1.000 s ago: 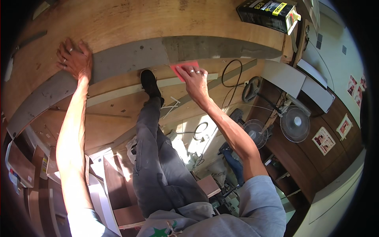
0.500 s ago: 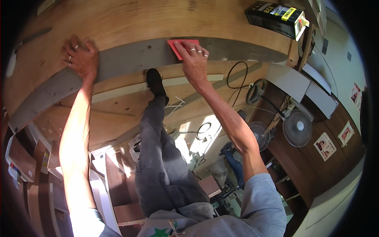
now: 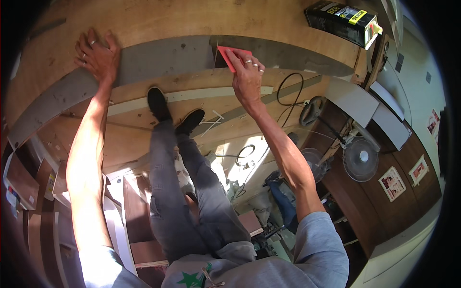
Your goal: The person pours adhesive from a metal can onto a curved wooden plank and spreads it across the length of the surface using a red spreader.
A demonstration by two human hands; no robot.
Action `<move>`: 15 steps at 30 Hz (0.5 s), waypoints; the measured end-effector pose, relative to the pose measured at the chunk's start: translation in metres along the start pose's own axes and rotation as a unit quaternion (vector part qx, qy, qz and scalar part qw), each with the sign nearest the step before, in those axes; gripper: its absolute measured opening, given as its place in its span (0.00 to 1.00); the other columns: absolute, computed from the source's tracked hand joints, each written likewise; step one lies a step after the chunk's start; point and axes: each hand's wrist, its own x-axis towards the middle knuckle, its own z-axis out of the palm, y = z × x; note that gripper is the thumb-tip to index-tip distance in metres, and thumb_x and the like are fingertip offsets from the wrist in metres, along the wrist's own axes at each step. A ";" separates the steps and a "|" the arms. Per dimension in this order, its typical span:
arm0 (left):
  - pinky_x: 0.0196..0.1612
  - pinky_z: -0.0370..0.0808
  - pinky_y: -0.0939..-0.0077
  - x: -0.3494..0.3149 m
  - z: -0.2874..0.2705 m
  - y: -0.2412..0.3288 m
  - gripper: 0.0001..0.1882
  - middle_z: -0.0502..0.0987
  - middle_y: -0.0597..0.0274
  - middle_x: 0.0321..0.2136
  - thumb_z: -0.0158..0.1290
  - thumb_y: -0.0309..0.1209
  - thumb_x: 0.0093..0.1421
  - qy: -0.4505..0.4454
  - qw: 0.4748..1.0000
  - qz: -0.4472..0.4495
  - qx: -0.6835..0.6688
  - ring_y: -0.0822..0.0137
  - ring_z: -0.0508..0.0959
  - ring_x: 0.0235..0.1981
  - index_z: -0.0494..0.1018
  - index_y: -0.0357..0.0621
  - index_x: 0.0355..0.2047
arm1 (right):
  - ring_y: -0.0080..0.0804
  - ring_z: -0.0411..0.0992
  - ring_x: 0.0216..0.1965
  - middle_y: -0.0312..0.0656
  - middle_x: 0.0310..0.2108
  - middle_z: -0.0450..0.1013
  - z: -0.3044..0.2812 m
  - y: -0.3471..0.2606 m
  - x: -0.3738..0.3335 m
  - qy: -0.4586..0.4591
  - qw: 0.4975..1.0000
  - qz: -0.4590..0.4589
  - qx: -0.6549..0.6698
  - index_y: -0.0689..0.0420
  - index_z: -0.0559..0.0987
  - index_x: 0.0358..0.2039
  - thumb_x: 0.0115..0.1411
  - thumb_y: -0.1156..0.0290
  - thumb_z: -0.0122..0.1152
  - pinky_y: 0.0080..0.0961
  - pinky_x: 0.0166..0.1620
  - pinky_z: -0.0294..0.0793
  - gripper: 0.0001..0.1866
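Observation:
My right hand (image 3: pixel 248 79) grips a flat red plastic spreader (image 3: pixel 224 53), its edge set on a long curved grey strip (image 3: pixel 163 56) along the near side of a wooden board (image 3: pixel 158 19). Around and right of the spreader, the strip has a darker, glossier patch (image 3: pixel 283 55) with a sharp left edge. My left hand (image 3: pixel 98 57) lies with fingers spread across the wood and the strip's upper edge, holding nothing. Rings show on both hands.
A black rectangular tin (image 3: pixel 336 21) lies on the board at the far right. Below are a looped black cable (image 3: pixel 290 91), white offcuts (image 3: pixel 211 123) and my shoes (image 3: pixel 158 103). A fan (image 3: pixel 360 158) stands right; brown panels (image 3: pixel 21 180) lean at lower left.
The spreader has slid a little to the right in my right hand, and the dark patch's left edge now shows. My feet have shifted, so both shoes are visible. My left hand stays spread.

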 end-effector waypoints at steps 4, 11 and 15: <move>0.69 0.44 0.35 0.002 0.000 -0.007 0.34 0.62 0.53 0.68 0.49 0.58 0.63 0.028 1.000 0.004 -0.008 0.48 0.56 0.71 0.69 0.54 0.64 | 0.37 0.71 0.52 0.36 0.51 0.75 0.009 0.002 -0.002 0.004 0.999 0.009 0.033 0.46 0.79 0.57 0.58 0.79 0.56 0.39 0.56 0.62 0.25; 0.60 0.67 0.57 -0.042 -0.063 0.049 0.15 0.76 0.55 0.49 0.61 0.33 0.59 0.062 0.963 0.035 -0.260 0.54 0.73 0.55 0.80 0.49 0.48 | 0.37 0.70 0.54 0.35 0.51 0.75 0.008 0.017 -0.006 0.013 0.999 0.031 0.039 0.46 0.79 0.57 0.58 0.78 0.57 0.41 0.56 0.62 0.25; 0.47 0.76 0.62 -0.158 -0.092 0.144 0.13 0.79 0.57 0.39 0.63 0.35 0.61 -0.250 0.906 -0.047 -0.337 0.56 0.80 0.42 0.80 0.44 0.43 | 0.39 0.70 0.53 0.35 0.53 0.74 0.008 0.019 -0.004 0.018 0.998 0.024 0.052 0.45 0.78 0.58 0.55 0.82 0.55 0.40 0.54 0.63 0.30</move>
